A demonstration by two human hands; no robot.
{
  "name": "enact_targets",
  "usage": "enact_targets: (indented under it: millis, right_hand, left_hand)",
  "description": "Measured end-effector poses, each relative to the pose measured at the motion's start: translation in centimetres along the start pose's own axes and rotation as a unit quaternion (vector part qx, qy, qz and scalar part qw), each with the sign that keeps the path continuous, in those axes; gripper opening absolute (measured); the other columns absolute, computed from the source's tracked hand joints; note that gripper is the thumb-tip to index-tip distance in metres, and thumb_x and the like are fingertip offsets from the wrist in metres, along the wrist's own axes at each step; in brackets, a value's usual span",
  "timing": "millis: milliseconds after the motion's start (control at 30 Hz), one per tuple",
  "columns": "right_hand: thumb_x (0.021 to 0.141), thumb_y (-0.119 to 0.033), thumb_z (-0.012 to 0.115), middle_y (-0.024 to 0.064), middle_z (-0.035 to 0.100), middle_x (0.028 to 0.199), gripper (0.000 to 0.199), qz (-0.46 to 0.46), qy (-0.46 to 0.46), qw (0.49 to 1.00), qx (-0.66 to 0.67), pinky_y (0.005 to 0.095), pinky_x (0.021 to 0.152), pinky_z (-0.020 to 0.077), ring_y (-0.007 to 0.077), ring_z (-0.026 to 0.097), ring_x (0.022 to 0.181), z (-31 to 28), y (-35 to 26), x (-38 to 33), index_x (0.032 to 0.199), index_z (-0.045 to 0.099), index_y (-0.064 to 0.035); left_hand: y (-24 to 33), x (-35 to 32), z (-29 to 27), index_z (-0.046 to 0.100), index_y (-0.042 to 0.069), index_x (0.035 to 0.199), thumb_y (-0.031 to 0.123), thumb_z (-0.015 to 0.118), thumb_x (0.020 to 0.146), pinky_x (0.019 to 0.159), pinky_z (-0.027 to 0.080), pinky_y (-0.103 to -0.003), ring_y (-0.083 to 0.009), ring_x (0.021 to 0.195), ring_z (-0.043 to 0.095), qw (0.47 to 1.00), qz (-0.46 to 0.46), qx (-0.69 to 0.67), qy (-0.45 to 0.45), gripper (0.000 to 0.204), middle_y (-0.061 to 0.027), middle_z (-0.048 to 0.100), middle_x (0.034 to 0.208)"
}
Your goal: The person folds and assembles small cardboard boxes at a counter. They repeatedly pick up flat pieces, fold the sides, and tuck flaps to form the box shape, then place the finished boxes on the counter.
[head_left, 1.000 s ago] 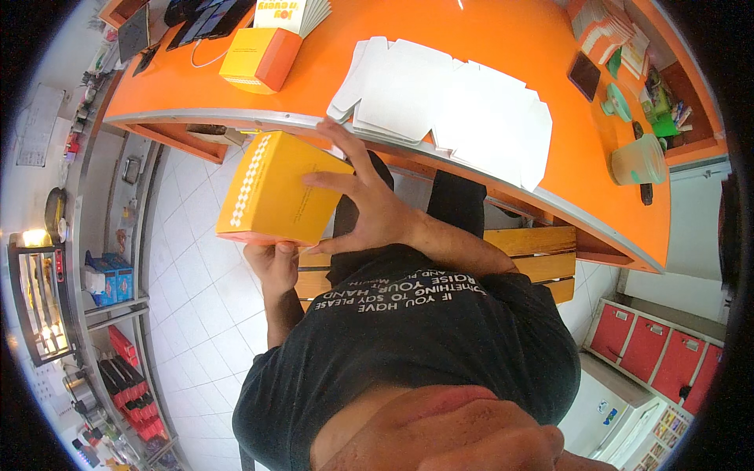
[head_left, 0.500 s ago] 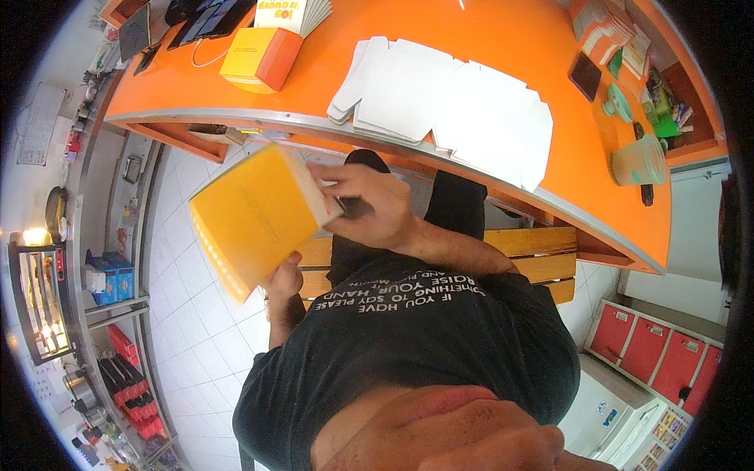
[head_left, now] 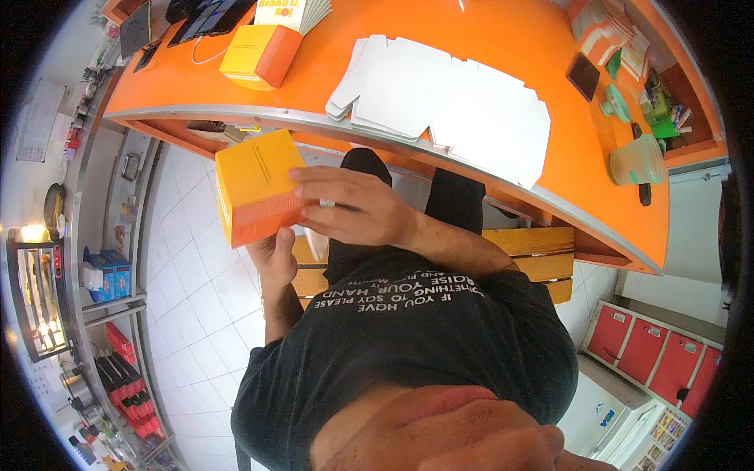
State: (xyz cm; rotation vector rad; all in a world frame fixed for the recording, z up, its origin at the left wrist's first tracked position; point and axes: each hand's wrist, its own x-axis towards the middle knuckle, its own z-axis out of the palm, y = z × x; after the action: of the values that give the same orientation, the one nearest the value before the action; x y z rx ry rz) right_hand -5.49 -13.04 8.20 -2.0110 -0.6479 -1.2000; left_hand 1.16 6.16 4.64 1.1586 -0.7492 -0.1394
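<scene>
A yellow and orange carton box [head_left: 259,171] is held in the air in front of me, left of my lap and just short of the counter. My left hand [head_left: 275,261] grips it from below, thumb up against the orange side; its other fingers are partly hidden. Across the box's right end lie the fingers of my right hand [head_left: 361,206], bent over the edge, with a ring on one of them. A pale flap [head_left: 316,243] shows beneath that hand. On the orange counter [head_left: 361,17], a similar box [head_left: 261,56] stands at the left, and a stack of flat white carton blanks [head_left: 448,102] lies near the edge.
The counter's metal edge [head_left: 314,122] curves close beyond the box. On the right side are a phone [head_left: 583,77], a green lid [head_left: 616,102] and a plastic tub [head_left: 638,161]. A wooden bench [head_left: 528,243] is under me; shelves with blue packs [head_left: 110,276] line the left.
The yellow box has turned, so its orange side now faces me, and it sits slightly farther right. My right hand has shifted a little left and now wraps over its end.
</scene>
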Motion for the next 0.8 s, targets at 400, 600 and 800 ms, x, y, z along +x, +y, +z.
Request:
enact_targets:
  millis: [400, 600, 800]
  right_hand:
    - [0.080, -0.001, 0.079, 0.0119, 0.073, 0.103, 0.007, 0.163, 0.048, 0.976, 0.136, 0.0320, 0.077, 0.0556, 0.0255, 0.071, 0.090, -1.5, -0.3, 1.3, 0.084, 0.074, 0.0002]
    - [0.084, -0.009, 0.077, 0.0120, 0.065, 0.125, 0.025, 0.124, -0.027, 0.991, 0.038, 0.0360, 0.097, 0.0514, 0.0277, 0.061, 0.120, -0.3, 1.1, -0.2, 0.109, 0.074, -0.0046]
    - [0.081, -0.019, 0.077, 0.0128, 0.056, 0.136, 0.043, 0.011, -0.098, 0.994, -0.039, 0.0482, 0.108, 0.0434, 0.0354, 0.048, 0.134, 1.0, 2.0, -1.1, 0.123, 0.069, -0.0122]
  left_hand:
    - [-3.2, 3.4, 1.2, 0.071, -0.004, 0.104, 0.000, 0.086, 0.074, 0.084, 0.054, -0.030, -0.0170, 0.094, 0.068, 0.994, 0.041, 0.070, 0.069, 0.033, -0.0101, 0.072, 0.105]
    - [-2.6, 4.2, 3.7, 0.068, -0.005, 0.109, 0.007, 0.076, 0.088, 0.077, 0.054, -0.027, -0.0138, 0.089, 0.067, 0.988, -0.048, -0.064, 0.134, 0.026, -0.0088, 0.071, 0.101]
    - [-1.9, 3.1, 1.2, 0.067, -0.006, 0.107, 0.020, 0.062, 0.101, 0.082, 0.053, -0.031, -0.0158, 0.094, 0.067, 0.980, -0.132, -0.090, 0.123, 0.027, -0.0116, 0.071, 0.102]
